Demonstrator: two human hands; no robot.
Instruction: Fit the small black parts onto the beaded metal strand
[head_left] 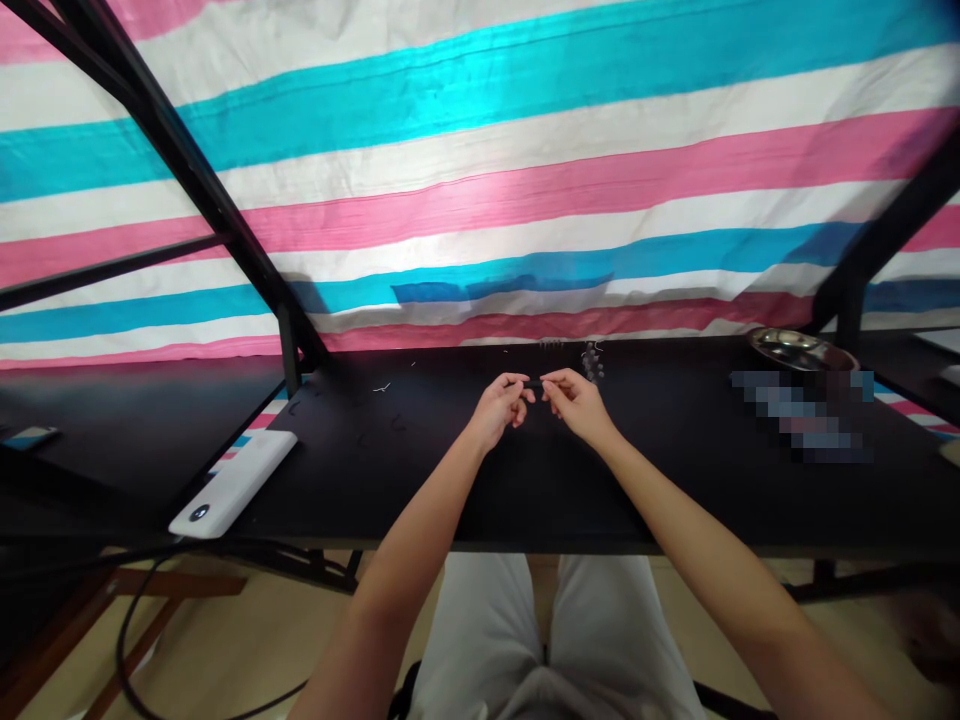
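My left hand and my right hand meet above the middle of a black table. Both pinch the ends of a small dark piece stretched between their fingertips; it is too small to name. Just beyond my right hand, a cluster of small pale beads or springs lies on the table, with a short dark row of small parts beside it.
A white power bank lies at the table's left front corner, with a cable hanging under it. A metal dish stands at the far right. Black frame bars cross on the left. A striped pink, blue and white cloth hangs behind.
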